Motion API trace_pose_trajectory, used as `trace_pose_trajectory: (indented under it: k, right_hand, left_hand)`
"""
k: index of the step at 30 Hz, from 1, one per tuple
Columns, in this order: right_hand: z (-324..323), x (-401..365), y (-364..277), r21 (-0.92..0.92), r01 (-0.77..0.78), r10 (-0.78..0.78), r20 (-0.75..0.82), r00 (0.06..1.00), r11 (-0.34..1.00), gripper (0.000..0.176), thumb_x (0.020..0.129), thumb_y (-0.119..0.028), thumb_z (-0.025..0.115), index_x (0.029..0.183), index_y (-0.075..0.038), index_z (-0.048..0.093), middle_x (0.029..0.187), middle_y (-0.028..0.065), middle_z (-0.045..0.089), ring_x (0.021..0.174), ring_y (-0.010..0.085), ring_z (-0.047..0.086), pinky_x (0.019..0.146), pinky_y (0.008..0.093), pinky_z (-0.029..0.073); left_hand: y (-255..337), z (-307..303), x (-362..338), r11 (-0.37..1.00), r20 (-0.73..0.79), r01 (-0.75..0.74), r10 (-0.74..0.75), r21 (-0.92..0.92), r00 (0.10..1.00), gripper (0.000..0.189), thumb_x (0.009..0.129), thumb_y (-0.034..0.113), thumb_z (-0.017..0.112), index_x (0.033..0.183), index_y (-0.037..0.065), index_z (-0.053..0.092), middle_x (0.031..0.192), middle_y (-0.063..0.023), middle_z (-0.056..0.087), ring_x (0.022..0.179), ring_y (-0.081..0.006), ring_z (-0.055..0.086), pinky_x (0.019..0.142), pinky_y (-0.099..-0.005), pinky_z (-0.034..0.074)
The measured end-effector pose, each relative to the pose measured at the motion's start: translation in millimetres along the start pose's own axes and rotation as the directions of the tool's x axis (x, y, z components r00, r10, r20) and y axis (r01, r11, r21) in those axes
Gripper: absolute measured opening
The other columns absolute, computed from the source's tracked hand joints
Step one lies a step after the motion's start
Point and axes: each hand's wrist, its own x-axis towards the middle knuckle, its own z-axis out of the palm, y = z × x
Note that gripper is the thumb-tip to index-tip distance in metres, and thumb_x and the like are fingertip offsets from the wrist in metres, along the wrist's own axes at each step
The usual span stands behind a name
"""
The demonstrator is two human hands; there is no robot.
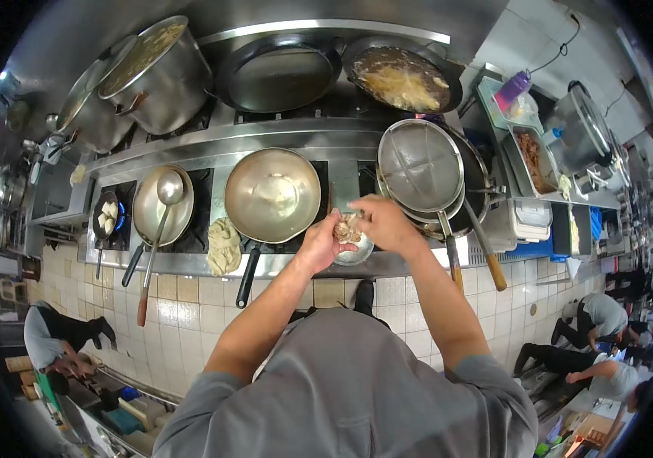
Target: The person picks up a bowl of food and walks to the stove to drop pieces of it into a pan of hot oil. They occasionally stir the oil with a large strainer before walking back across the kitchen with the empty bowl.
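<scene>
My left hand (pixel 320 241) is cupped around some pale brown food pieces (pixel 349 228), too small and partly covered to name more exactly. My right hand (pixel 384 221) is over them from the other side, with its index finger and thumb apart. Under both hands is a shallow metal bowl (pixel 357 254), its far side hidden by them. To the left of my left hand, a wide steel wok (pixel 273 195) sits on a burner, its black handle pointing toward me.
A round strainer (pixel 421 164) lies over a wok at right. Oil bubbles in a far wok (pixel 399 80) beside a dark pan (pixel 279 76). A ladle (pixel 164 221), a cloth (pixel 224 246) and a small pan over a blue flame (pixel 105 217) are at left. Other people (pixel 598 320) work behind.
</scene>
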Motion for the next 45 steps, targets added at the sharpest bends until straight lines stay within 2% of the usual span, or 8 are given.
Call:
trace_pose_trajectory:
  k: [8, 10, 17, 27, 30, 35, 39, 45]
  right_hand:
    - [3.6, -13.8, 16.3, 0.264, -0.178, 0.213, -0.112, 0.971, 0.948, 0.024, 0.088, -0.005, 0.063, 0.111, 0.001, 0.067, 0.101, 0.0183, 0.070, 0.076, 0.0254, 0.069, 0.068, 0.0370, 0.054]
    - [1.0, -10.8, 16.2, 0.707, -0.166, 0.296, -0.064, 0.953, 0.687, 0.023, 0.093, -0.004, 0.060, 0.115, 0.003, 0.065, 0.097, 0.0133, 0.070, 0.076, 0.0198, 0.068, 0.067, 0.0321, 0.056]
    - [4.6, -9.3, 20.8, 0.936, -0.239, 0.357, 0.138, 0.924, 0.257, 0.026, 0.092, 0.004, 0.055, 0.117, 0.012, 0.058, 0.105, 0.0150, 0.067, 0.089, 0.0201, 0.067, 0.079, 0.0323, 0.057]
    - [16.9, -17.4, 1.6, 0.411, -0.273, 0.260, 0.088, 0.962, 0.870, 0.038, 0.090, -0.010, 0.067, 0.123, 0.008, 0.063, 0.109, 0.0103, 0.069, 0.082, 0.0118, 0.064, 0.076, 0.0264, 0.052]
    - [34.2, -14.7, 29.2, 0.242, -0.062, 0.067, -0.012, 0.998, 0.968, 0.030, 0.091, -0.011, 0.064, 0.119, 0.002, 0.067, 0.107, 0.0196, 0.071, 0.094, 0.0285, 0.070, 0.083, 0.0345, 0.054]
    - [20.0, -4.4, 19.8, -0.001, 0.118, -0.118, -0.033, 0.992, 0.993, 0.021, 0.091, -0.013, 0.062, 0.108, -0.001, 0.066, 0.102, 0.0203, 0.071, 0.093, 0.0350, 0.069, 0.084, 0.0402, 0.054]
    - [-17.5, 22.3, 27.1, 0.244, -0.045, 0.116, -0.285, 0.951, 0.969, 0.021, 0.091, -0.017, 0.066, 0.109, -0.006, 0.064, 0.096, 0.0175, 0.072, 0.089, 0.0332, 0.070, 0.080, 0.0384, 0.054]
    - [-148.5, 116.7, 107.5, -0.269, -0.066, -0.125, -0.636, 0.762, 0.961, 0.008, 0.081, -0.013, 0.068, 0.080, -0.006, 0.072, 0.095, 0.0191, 0.071, 0.091, 0.0355, 0.068, 0.079, 0.0405, 0.053]
  left_hand:
    - [-5.6, 5.1, -6.1, 0.999, 0.054, -0.034, 0.033, 0.020, 0.998, 0.032, 0.103, 0.024, 0.048, 0.125, 0.003, 0.056, 0.110, -0.0080, 0.067, 0.093, -0.0198, 0.067, 0.075, -0.0357, 0.057]
    - [-5.0, 5.6, -8.1, 0.984, -0.018, -0.033, 0.037, 0.174, 0.999, 0.030, 0.099, 0.013, 0.054, 0.127, 0.003, 0.057, 0.108, -0.0063, 0.067, 0.090, -0.0155, 0.065, 0.074, -0.0331, 0.055]
    - [-10.6, 6.2, -9.9, 0.972, -0.016, -0.077, 0.082, 0.221, 0.996, 0.018, 0.096, 0.012, 0.064, 0.113, 0.006, 0.061, 0.103, -0.0039, 0.066, 0.085, -0.0113, 0.062, 0.072, -0.0286, 0.052]
    - [-5.7, 6.2, -6.4, 0.914, -0.100, -0.128, 0.179, 0.385, 0.979, 0.012, 0.097, 0.018, 0.064, 0.100, 0.007, 0.063, 0.089, -0.0010, 0.065, 0.078, -0.0096, 0.060, 0.067, -0.0269, 0.049]
    - [-7.5, 2.6, -3.4, 0.937, -0.073, -0.121, 0.153, 0.329, 0.986, 0.016, 0.098, 0.020, 0.062, 0.101, 0.005, 0.065, 0.089, -0.0012, 0.064, 0.076, -0.0100, 0.060, 0.064, -0.0264, 0.049]
    - [-0.6, 0.0, -6.4, 0.998, -0.049, -0.036, 0.039, 0.060, 0.998, 0.021, 0.101, 0.022, 0.057, 0.107, 0.003, 0.064, 0.091, -0.0035, 0.065, 0.078, -0.0127, 0.062, 0.063, -0.0303, 0.052]
    - [6.5, -8.9, -7.6, 0.997, -0.023, -0.047, 0.048, 0.055, 0.999, 0.035, 0.104, 0.026, 0.051, 0.125, 0.000, 0.062, 0.096, -0.0060, 0.067, 0.084, -0.0155, 0.064, 0.066, -0.0321, 0.054]
    - [12.6, -23.4, -21.5, 0.963, -0.040, -0.097, 0.111, 0.250, 0.993, 0.034, 0.101, 0.012, 0.049, 0.131, 0.000, 0.057, 0.107, -0.0075, 0.065, 0.091, -0.0163, 0.064, 0.076, -0.0331, 0.055]
